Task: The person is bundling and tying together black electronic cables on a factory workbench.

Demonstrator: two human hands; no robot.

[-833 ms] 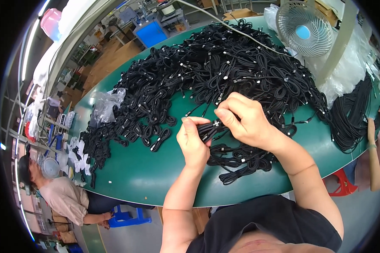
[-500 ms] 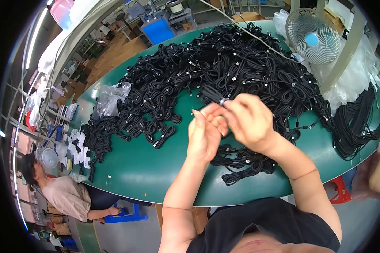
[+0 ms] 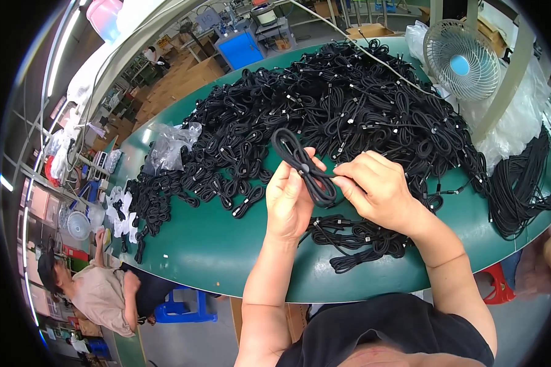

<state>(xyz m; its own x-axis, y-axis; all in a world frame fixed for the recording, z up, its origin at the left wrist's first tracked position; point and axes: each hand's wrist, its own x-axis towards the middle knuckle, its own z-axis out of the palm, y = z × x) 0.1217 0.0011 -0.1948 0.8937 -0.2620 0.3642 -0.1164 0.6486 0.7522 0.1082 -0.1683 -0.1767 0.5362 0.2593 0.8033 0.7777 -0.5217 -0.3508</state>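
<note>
A coiled black cable (image 3: 300, 160), bundled at its middle by a tie, is gripped in my left hand (image 3: 288, 199) above the green table. The fingers and thumb of that hand close around the middle of the coil. Beside the coil's lower right, my right hand (image 3: 376, 186) is closed in a pinch, its fingertips at what looks like the cable's end; the tip itself is mostly hidden. Under my right forearm lie several coiled cables (image 3: 355, 241). Beyond both hands spreads a large heap of black cables (image 3: 324, 92) with pale connector ends.
The green table (image 3: 226, 251) has a curved edge. A fan (image 3: 461, 64) and plastic sheeting (image 3: 514, 137) stand at the far right, with long black cables (image 3: 520, 189) hanging below. A clear bag (image 3: 174, 147) lies on the left. One person (image 3: 101, 290) sits left, another at the right edge.
The cable coil has come into clear view, turned upright in my left hand. My right hand has moved right and down, away from my left. The person at left has raised an arm.
</note>
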